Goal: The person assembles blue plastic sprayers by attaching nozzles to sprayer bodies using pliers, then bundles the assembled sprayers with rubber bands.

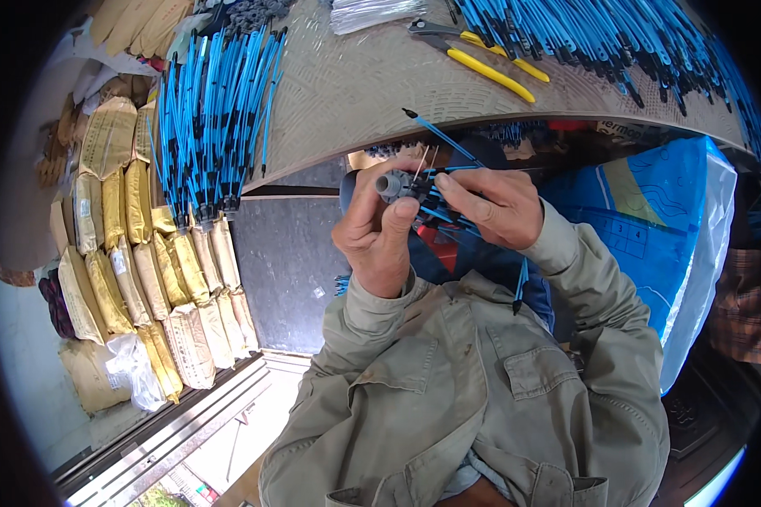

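Note:
My left hand (pixel 375 232) is closed around a grey ribbed cylindrical part (pixel 388 185), its round end facing up between thumb and fingers. Two thin bare metal wires (pixel 425 160) stand up beside that part. Close against it, my right hand (pixel 500 205) pinches the end of a slim blue rod with black fittings. Another blue rod (pixel 444 138) with a black tip slants up past the fingers. More blue rods hang below both hands over my lap, partly hidden by the fingers. How the rods join the grey part cannot be made out.
On the table (pixel 330 93) ahead lie yellow-handled pliers (pixel 490 72), a bundle of blue rods (pixel 220 118) at left and a larger pile (pixel 600 42) at right. Stacked brown and gold packets (pixel 152 270) line the left side. A blue plastic bag (pixel 630 220) stands by my right arm.

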